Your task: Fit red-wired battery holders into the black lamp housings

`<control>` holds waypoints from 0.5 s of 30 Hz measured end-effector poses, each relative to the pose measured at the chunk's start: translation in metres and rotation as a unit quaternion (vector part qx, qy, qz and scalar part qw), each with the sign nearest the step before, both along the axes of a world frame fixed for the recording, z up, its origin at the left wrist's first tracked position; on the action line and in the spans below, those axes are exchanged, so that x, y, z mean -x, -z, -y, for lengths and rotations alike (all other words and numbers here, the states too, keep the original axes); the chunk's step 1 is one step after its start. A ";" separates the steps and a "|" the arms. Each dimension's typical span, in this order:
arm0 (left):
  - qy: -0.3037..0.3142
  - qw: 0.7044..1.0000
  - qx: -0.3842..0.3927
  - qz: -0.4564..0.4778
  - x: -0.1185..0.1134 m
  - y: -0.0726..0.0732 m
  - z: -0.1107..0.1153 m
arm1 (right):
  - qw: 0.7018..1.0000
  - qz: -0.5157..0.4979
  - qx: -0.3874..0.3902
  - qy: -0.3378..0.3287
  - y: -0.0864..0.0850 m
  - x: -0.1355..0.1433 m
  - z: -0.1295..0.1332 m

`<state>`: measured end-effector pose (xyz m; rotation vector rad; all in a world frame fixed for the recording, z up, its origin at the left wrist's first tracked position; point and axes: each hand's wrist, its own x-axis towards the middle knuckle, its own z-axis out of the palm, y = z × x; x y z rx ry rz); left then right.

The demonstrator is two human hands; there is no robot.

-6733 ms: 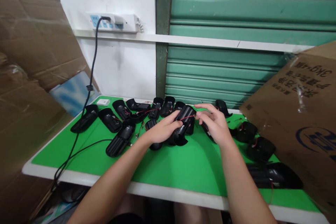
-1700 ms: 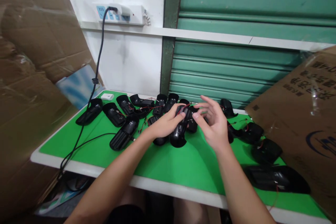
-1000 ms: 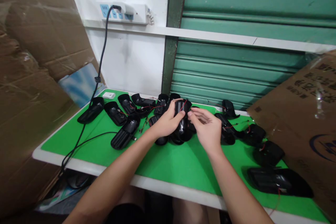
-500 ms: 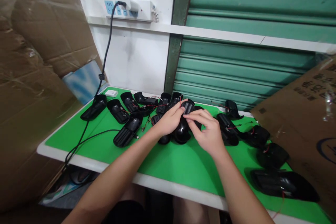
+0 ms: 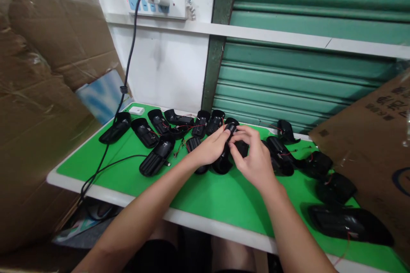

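Note:
Over the middle of the green-topped table (image 5: 205, 196), a curved black plastic housing (image 5: 222, 165) is held in my left hand (image 5: 213, 148). The fingers wrap its far side, with the thumb on its upper part. My right hand (image 5: 251, 153) is at the same piece, thumb and index finger bent close together near its right edge. Whether a thin wire or small part sits in that pinch is hidden. Another black housing (image 5: 193, 146) lies just left of my left hand. To the right of my right hand rests a black housing with red wires (image 5: 278, 153).
Several similar black shells with thin wires line the table's back and right side. A black cable (image 5: 130, 55) runs from a wall power strip (image 5: 177, 4) across the left. Cardboard boxes (image 5: 48, 115) flank both sides; a green shutter (image 5: 288, 81) stands behind.
The black housing has turned and tilted between my hands. My right fingers have shifted slightly up toward its top edge. The view has moved a little.

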<state>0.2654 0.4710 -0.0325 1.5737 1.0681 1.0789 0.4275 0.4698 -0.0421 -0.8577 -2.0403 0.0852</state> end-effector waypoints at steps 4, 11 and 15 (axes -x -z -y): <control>-0.001 1.000 0.002 0.005 -0.001 0.001 0.000 | 1.000 -0.012 -0.009 0.025 0.001 0.001 0.001; -0.013 1.000 0.012 0.003 -0.001 -0.001 -0.001 | 0.998 -0.015 -0.037 0.046 0.004 0.003 0.001; -0.014 1.000 0.015 0.009 -0.002 0.004 -0.003 | 0.995 0.010 -0.079 0.059 0.003 0.003 0.000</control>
